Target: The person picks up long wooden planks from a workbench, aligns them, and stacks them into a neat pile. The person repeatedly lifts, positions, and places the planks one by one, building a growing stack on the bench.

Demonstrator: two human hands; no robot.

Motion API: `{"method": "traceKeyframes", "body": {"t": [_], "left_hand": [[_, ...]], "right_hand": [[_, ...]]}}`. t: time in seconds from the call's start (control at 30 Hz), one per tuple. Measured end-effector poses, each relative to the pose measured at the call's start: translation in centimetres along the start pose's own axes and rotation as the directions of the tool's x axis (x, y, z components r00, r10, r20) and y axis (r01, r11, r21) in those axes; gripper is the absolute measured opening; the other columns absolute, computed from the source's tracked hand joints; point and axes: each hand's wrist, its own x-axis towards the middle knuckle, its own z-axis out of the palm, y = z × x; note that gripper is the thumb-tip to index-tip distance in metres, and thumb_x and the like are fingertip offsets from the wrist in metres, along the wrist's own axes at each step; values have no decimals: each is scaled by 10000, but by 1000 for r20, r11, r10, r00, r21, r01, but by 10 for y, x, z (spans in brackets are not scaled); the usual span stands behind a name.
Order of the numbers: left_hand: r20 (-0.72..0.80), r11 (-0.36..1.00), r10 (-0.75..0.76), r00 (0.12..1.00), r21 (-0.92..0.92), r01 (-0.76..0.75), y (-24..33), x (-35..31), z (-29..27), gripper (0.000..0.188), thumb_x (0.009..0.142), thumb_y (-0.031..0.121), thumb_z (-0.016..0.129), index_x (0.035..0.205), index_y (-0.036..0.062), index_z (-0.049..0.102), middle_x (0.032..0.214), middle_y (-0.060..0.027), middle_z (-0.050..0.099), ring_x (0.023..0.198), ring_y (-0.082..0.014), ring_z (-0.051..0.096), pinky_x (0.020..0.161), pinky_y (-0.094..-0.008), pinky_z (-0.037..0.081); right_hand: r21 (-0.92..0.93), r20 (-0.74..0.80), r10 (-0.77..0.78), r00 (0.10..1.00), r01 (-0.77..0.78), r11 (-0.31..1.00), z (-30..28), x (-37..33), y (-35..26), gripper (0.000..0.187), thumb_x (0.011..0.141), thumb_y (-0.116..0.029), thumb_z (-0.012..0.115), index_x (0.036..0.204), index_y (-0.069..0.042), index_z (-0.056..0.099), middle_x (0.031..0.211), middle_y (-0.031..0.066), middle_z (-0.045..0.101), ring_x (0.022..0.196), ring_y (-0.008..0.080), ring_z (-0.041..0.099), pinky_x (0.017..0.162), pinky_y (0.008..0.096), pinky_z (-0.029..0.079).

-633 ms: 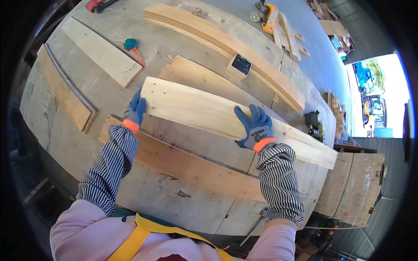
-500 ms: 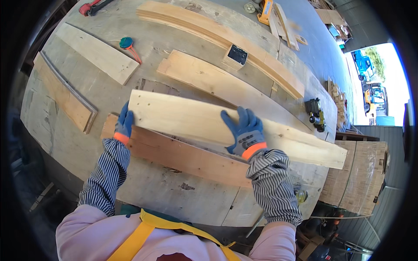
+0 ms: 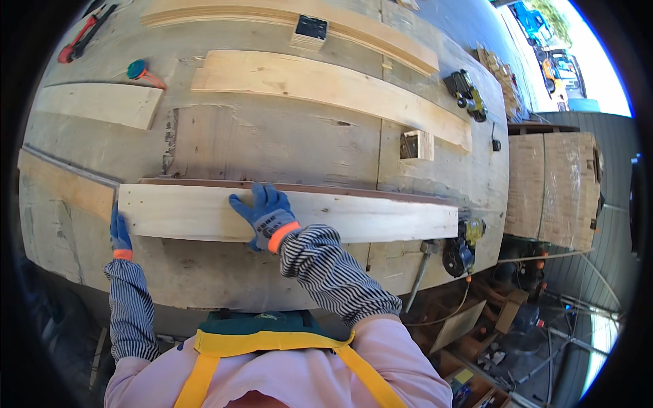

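Observation:
A long pale wooden board point(image 3: 183, 212) lies crosswise in front of me, almost covering a reddish-brown board point(image 3: 299, 186) whose far edge shows behind it. My right hand point(image 3: 271, 219), in a blue-grey glove, grips the pale board across its width, left of the middle. Its fingers are spread over the top face, and the thumb is at the near edge. At the board's left end, my gloved left hand point(image 3: 120, 234) holds the end edge with its fingers stretched along it; its thumb is hidden.
Farther off lie another board point(image 3: 292, 78), a stack of boards point(image 3: 224, 13) and two small wooden blocks, one block point(image 3: 309, 34) dark-topped. A nail gun point(image 3: 466, 95) stands far right, another nail gun point(image 3: 464, 246) near right. Leftward are a tape measure point(image 3: 138, 69) and more boards.
Both hands have brought the pale board nearer and turned it from slanting to nearly level, over the reddish board. My view has shifted right, uncovering a second block and the near nail gun.

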Motion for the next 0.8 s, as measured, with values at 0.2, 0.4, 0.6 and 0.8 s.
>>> {"method": "traceKeyframes", "body": {"t": [0.2, 0.4, 0.6, 0.8], "left_hand": [[-61, 989, -64, 996, -140, 55, -51, 34, -4, 436, 1052, 190, 445, 1440, -9, 438, 1451, -80, 476, 1310, -180, 450, 1123, -317, 329], [13, 898, -226, 974, -384, 214, -62, 47, 9, 386, 1031, 89, 434, 1406, 18, 492, 1451, -88, 487, 1312, -194, 473, 1118, -313, 380], [46, 900, -174, 984, -398, 177, -99, 68, -11, 373, 1034, 69, 388, 1380, 9, 513, 1423, -129, 511, 1286, -220, 508, 1111, -320, 402], [97, 969, -62, 993, -235, 83, -123, 75, -16, 356, 1016, 102, 488, 1357, 16, 543, 1374, -110, 551, 1245, -203, 530, 1063, -316, 428]], "right_hand": [[-98, -130, 7, 991, -20, 995, 21, 35, 18, 1105, 636, -442, 848, 1548, -280, 246, 1510, 229, 232, 1383, 462, 251, 1100, 537, 266], [-126, -102, 52, 993, -65, 990, 38, 43, 24, 1155, 596, -524, 838, 1548, -253, 243, 1470, 207, 275, 1358, 429, 267, 1090, 595, 227], [-60, -115, 120, 986, -127, 990, 18, 25, 35, 1152, 615, -689, 736, 1546, -216, 251, 1413, 164, 348, 1307, 378, 319, 1083, 619, 187], [58, -232, 140, 962, -130, 990, 37, 25, 39, 1009, 720, -696, 643, 1506, -143, 334, 1399, 168, 409, 1308, 358, 361, 1131, 547, 189]]}}
